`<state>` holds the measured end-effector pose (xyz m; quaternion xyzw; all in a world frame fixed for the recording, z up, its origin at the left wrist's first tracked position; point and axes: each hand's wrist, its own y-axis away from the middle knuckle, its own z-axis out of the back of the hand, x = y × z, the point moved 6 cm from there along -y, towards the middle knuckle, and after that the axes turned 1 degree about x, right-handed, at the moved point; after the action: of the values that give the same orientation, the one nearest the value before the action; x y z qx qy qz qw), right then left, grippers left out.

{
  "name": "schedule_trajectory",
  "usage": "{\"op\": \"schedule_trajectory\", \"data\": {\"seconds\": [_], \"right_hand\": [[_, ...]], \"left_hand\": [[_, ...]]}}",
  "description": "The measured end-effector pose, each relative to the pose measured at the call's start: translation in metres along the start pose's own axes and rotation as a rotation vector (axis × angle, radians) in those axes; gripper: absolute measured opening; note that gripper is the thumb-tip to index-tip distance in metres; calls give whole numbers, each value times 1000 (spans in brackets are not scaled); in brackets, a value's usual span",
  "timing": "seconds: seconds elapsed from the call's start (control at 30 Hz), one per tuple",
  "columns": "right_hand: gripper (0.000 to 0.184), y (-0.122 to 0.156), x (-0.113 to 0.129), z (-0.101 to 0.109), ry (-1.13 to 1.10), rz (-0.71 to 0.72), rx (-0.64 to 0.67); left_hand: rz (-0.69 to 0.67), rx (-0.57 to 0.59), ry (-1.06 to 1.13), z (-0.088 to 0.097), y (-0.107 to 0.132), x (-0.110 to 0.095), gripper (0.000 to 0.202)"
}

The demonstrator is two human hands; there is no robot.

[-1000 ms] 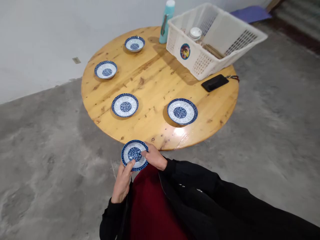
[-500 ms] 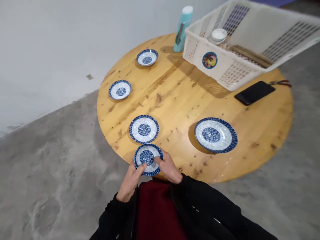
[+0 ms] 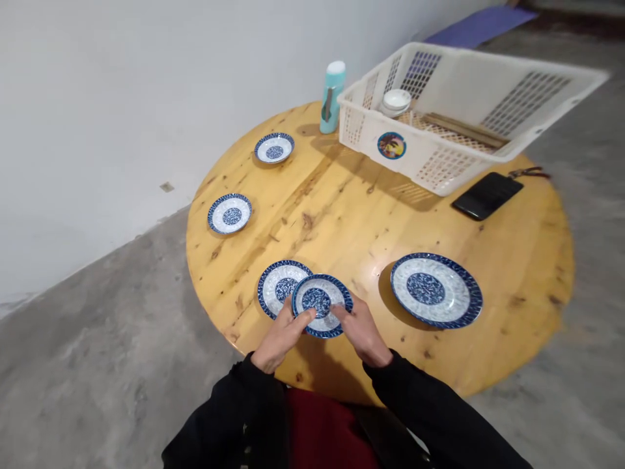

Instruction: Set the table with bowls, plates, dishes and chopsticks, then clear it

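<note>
Both my hands hold one small blue-and-white patterned plate (image 3: 322, 303) just above the near part of the round wooden table (image 3: 361, 215). My left hand (image 3: 280, 339) grips its near-left rim with the thumb on top. My right hand (image 3: 361, 335) grips its near-right rim. The held plate overlaps a second like plate (image 3: 274, 286) lying on the table to its left. A larger plate of the same pattern (image 3: 436, 289) lies on the table to the right of my hands.
Two more small plates (image 3: 229, 213) (image 3: 274, 148) lie at the table's left and far-left. A white plastic basket (image 3: 454, 117) with a stack of white bowls (image 3: 395, 101) stands at the back, a teal bottle (image 3: 331, 96) beside it, a black phone (image 3: 487, 195) at the right. Bare concrete floor surrounds the table.
My hands have carried the plate up from below the table's edge and over the tabletop, to the right of the near small plate. The view has shifted closer to the table.
</note>
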<state>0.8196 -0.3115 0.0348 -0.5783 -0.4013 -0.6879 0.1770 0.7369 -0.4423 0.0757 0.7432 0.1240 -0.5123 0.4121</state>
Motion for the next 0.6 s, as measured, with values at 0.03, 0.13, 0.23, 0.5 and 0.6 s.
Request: {"op": "schedule_trajectory", "data": {"seconds": [0.03,0.13,0.23,0.5,0.6], "right_hand": [[36,-6,4,1,-7,10,-38],[34,-28,17,-1,-25,49,-130],[29,-55,27,-10,-69,43,-213],[24,-144,16,-39,-185,-108,-366],[26,-182,10,-39,-135,-68,-434]], "left_hand": [[3,43,-45,-1,-9,-7,53],[42,134,-126,5,-40,-25,54],[57,227,-171,15,-76,-40,48],[23,401,-155,40,-180,-62,30],[12,375,-178,43,-221,-65,23]]}}
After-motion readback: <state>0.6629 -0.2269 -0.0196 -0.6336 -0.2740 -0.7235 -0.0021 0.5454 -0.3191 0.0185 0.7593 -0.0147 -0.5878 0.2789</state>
